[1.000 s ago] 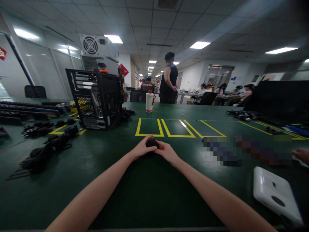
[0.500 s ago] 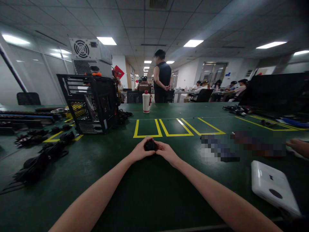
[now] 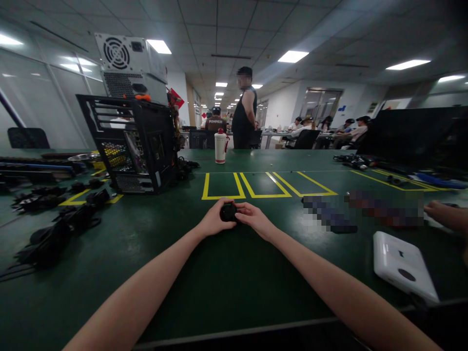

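L hand (image 3: 214,219) has its thumb and fingers curled round a small blk round thing (image 3: 228,212), so it's got a hold of it. R hand (image 3: 258,220) has its fingertips up against the R side of the same thing; can't tell if it grips too or just touches. Blk thing is btwn the 2 hands, out in front, over the green bench (image 3: 226,287). Can't tell if it sits on the bench or is held up a bit.

Just past the hands is some yel tape (image 3: 223,198), stuck down in box shapes. Past that, a white bottle (image 3: 220,147) w/ a red top stands up. Off to the L is a big blk PC case (image 3: 164,165), w/ 2 silver boxes (image 3: 117,54) stacked on top + an orange bit (image 3: 142,97) by them. Lots of blk parts (image 3: 47,239) lie in a bunch near the L side.

On the R, a white gadget (image 3: 398,263) w/ a dark round spot lies near the bench edge. Beyond it are 2 blocky, blurred things (image 3: 331,217), too fuzzy to name. Another person's hand (image 3: 444,214) is by the far R one. One person (image 3: 244,114) in a blk top w/ no sleeves stands behind the bench.
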Demonstrator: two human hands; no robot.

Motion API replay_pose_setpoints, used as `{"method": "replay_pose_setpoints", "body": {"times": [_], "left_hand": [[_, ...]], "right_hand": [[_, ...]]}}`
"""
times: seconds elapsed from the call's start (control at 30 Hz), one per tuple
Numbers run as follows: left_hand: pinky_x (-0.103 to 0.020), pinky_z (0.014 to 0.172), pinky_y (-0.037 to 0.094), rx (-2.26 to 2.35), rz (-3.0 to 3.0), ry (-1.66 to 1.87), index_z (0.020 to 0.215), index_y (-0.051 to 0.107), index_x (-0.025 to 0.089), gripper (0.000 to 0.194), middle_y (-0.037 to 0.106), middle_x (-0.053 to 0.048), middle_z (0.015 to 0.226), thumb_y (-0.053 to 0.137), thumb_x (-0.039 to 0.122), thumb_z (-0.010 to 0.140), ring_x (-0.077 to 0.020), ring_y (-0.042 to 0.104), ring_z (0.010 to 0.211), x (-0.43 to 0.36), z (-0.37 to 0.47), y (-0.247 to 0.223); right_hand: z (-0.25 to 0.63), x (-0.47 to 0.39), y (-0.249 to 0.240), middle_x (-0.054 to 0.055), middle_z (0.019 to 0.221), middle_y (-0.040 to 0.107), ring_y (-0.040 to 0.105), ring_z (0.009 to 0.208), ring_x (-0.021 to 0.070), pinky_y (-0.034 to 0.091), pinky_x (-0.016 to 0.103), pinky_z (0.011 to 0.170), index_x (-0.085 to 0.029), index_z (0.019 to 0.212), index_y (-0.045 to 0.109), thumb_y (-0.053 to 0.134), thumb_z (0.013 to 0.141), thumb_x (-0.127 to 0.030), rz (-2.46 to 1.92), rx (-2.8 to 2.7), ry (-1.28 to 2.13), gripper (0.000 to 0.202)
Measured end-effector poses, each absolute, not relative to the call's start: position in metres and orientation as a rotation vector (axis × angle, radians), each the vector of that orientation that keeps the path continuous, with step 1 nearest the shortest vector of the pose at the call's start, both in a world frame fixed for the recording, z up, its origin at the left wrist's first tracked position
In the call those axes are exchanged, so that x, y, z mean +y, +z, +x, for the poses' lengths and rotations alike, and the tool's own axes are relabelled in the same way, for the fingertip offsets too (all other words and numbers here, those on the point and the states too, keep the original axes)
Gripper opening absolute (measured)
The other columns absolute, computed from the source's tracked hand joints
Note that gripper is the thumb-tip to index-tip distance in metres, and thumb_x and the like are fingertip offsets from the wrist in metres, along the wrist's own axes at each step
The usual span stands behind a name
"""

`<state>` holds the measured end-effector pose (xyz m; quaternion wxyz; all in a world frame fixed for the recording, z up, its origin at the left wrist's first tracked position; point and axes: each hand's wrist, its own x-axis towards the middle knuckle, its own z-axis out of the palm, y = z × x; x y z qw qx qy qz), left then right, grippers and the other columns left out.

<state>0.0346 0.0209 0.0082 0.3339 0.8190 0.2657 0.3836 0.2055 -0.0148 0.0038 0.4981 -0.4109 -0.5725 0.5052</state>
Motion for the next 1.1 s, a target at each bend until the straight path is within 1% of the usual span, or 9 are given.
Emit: {"method": "replay_pose_setpoints", "body": {"times": [0.1,0.2,0.27,0.5,0.7,0.83,0.9,1.03,1.1], "left_hand": [[-0.04,0.096,0.035,0.7,2.146,1.02,0.113,0.044,0.019,0.059,0.05,-0.008,0.116,0.067,0.016,0.058,-0.0239,0.048,0.109,0.022,0.035,0.006],[-0.04,0.095,0.035,0.696,2.14,1.024,0.112,0.044,0.02,0.06,0.05,-0.007,0.115,0.067,0.015,0.057,-0.024,0.048,0.109,0.023,0.036,0.006],[-0.039,0.095,0.035,0.691,2.142,1.025,0.112,0.043,0.02,0.061,0.05,-0.007,0.114,0.068,0.015,0.056,-0.0239,0.048,0.109,0.023,0.035,0.006],[-0.039,0.093,0.037,0.713,2.169,0.995,0.113,0.043,0.021,0.06,0.049,-0.007,0.116,0.068,0.019,0.058,-0.0238,0.048,0.107,0.021,0.033,0.009],[-0.038,0.094,0.037,0.681,2.163,1.018,0.112,0.042,0.02,0.058,0.049,-0.007,0.115,0.066,0.017,0.06,-0.0228,0.049,0.107,0.021,0.035,0.007],[-0.039,0.094,0.036,0.703,2.16,1.005,0.113,0.043,0.02,0.06,0.049,-0.007,0.115,0.067,0.017,0.058,-0.0233,0.048,0.108,0.02,0.035,0.009],[-0.039,0.094,0.036,0.709,2.155,0.99,0.113,0.043,0.02,0.06,0.049,-0.007,0.116,0.067,0.017,0.059,-0.0233,0.048,0.108,0.019,0.035,0.01],[-0.039,0.093,0.038,0.712,2.137,0.983,0.113,0.043,0.021,0.06,0.049,-0.007,0.116,0.068,0.017,0.059,-0.0231,0.048,0.108,0.019,0.034,0.011],[-0.039,0.093,0.038,0.707,2.116,0.988,0.112,0.043,0.021,0.06,0.049,-0.007,0.116,0.069,0.017,0.058,-0.0234,0.048,0.108,0.02,0.035,0.009]], "right_hand": [[0.206,-0.017,0.006,0.001,0.089,0.062,0.058,0.084,0.0142,0.043,0.034,0.083,-0.022,0.098,0.056,0.068,0.062,-0.026,-0.973,-1.384,1.27,0.038],[0.202,-0.018,0.008,0.001,0.088,0.06,0.057,0.085,0.0134,0.043,0.032,0.082,-0.022,0.092,0.056,0.064,0.066,-0.032,-0.983,-1.332,1.249,0.029],[0.2,-0.017,0.007,0.0,0.087,0.059,0.056,0.085,0.0133,0.044,0.032,0.081,-0.022,0.092,0.056,0.063,0.068,-0.034,-1.008,-1.326,1.217,0.028],[0.202,-0.008,0.003,0.005,0.098,0.06,0.056,0.093,0.0166,0.04,0.036,0.088,-0.017,0.094,0.057,0.066,0.064,-0.029,-1.044,-1.301,1.265,0.033],[0.204,-0.017,0.007,0.001,0.095,0.061,0.056,0.091,0.0152,0.041,0.034,0.087,-0.021,0.095,0.055,0.069,0.06,-0.019,-0.919,-1.414,1.256,0.037],[0.202,-0.02,0.01,0.001,0.094,0.06,0.055,0.091,0.0147,0.04,0.034,0.088,-0.021,0.09,0.056,0.063,0.068,-0.026,-0.94,-1.397,1.199,0.024],[0.201,-0.019,0.01,0.001,0.095,0.059,0.055,0.092,0.0148,0.04,0.034,0.088,-0.02,0.089,0.056,0.062,0.069,-0.027,-0.976,-1.385,1.154,0.022],[0.202,-0.014,0.005,0.004,0.102,0.058,0.054,0.096,0.0163,0.039,0.036,0.09,-0.019,0.098,0.055,0.064,0.067,-0.023,-1.011,-1.368,1.198,0.032],[0.203,-0.011,0.003,0.004,0.102,0.058,0.054,0.095,0.0162,0.038,0.036,0.091,-0.019,0.099,0.056,0.064,0.067,-0.022,-0.973,-1.373,1.227,0.033]]}}
